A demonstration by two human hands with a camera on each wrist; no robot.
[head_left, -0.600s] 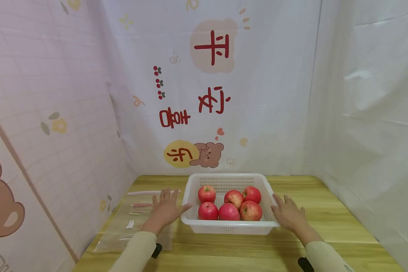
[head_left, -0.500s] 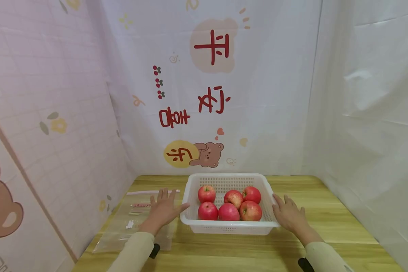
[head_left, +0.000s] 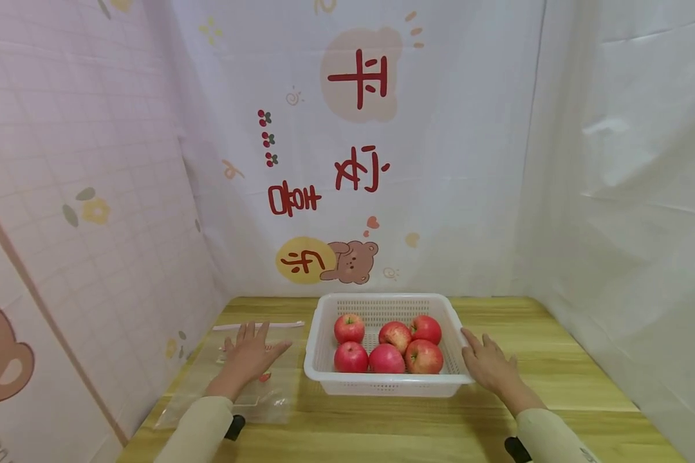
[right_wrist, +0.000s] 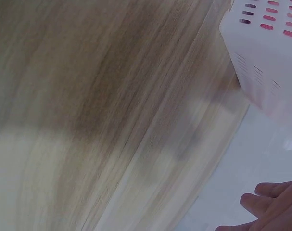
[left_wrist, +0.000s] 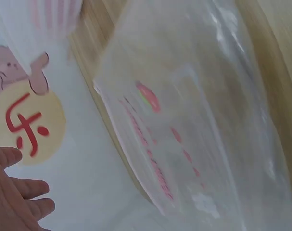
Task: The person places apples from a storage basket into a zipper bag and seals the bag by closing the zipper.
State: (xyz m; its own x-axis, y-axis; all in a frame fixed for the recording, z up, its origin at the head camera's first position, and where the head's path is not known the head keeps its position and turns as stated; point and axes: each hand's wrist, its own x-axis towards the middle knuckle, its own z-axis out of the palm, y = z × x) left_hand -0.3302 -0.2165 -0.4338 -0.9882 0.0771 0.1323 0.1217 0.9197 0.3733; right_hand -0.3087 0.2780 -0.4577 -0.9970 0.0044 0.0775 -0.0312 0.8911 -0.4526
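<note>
My left hand (head_left: 248, 355) hovers with spread fingers over a clear plastic zip bag (head_left: 272, 402), which lies flat on the wooden table. The bag's pink print and zip edge show in the left wrist view, with my fingers (left_wrist: 35, 188) to one side. On the right, my right hand (head_left: 489, 363) has its fingertips right at the right rim of a white plastic basket (head_left: 394, 379), fingers fairly straight. Several red apples, among them a glossy pink-red apple (head_left: 387, 359), sit inside the basket.
The wooden table (head_left: 382, 431) carries the basket at its middle and the bag at its left. Printed white cloth (head_left: 440, 161) hangs behind the table and along both sides. Table surface runs to the right of the basket (right_wrist: 266, 62).
My left hand has moved left, away from the basket's left rim and over the bag. The right hand stays at the basket's right rim. The head view has shifted slightly.
</note>
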